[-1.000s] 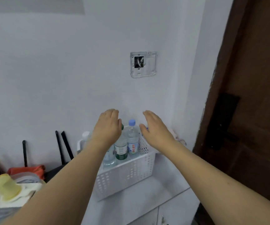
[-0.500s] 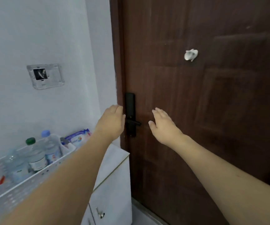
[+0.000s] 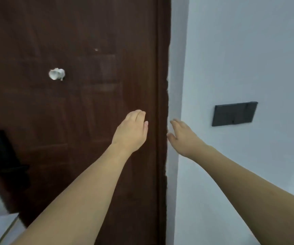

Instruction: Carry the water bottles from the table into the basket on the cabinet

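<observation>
View: I am now facing a dark brown door [image 3: 75, 103] and the pale wall [image 3: 248, 59] to its right; a second ago the basket with bottles on the cabinet filled the middle of the picture, so the head has swung right, away from it.
Left hand [image 3: 131, 132]: raised in front of the door, empty, fingers [image 3: 140, 114] loosely together and slightly curled, pinching nothing.
Right hand [image 3: 182, 134]: raised by the door's edge, empty, fingers held loosely straight with the thumb apart.
Water bottles: none in view now (the ones I saw standing in the basket are out of frame to the left).
Basket and cabinet: out of view, except perhaps a pale corner at the lower left, too blurred to tell.
Other things: a black switch plate [image 3: 234, 114] on the wall, a white blob [image 3: 56, 74] on the door, a black handle [image 3: 10, 167].
Meaning: I judge a drop-off is finished and I am turning back toward the tabletop for more bottles, both hands free.
</observation>
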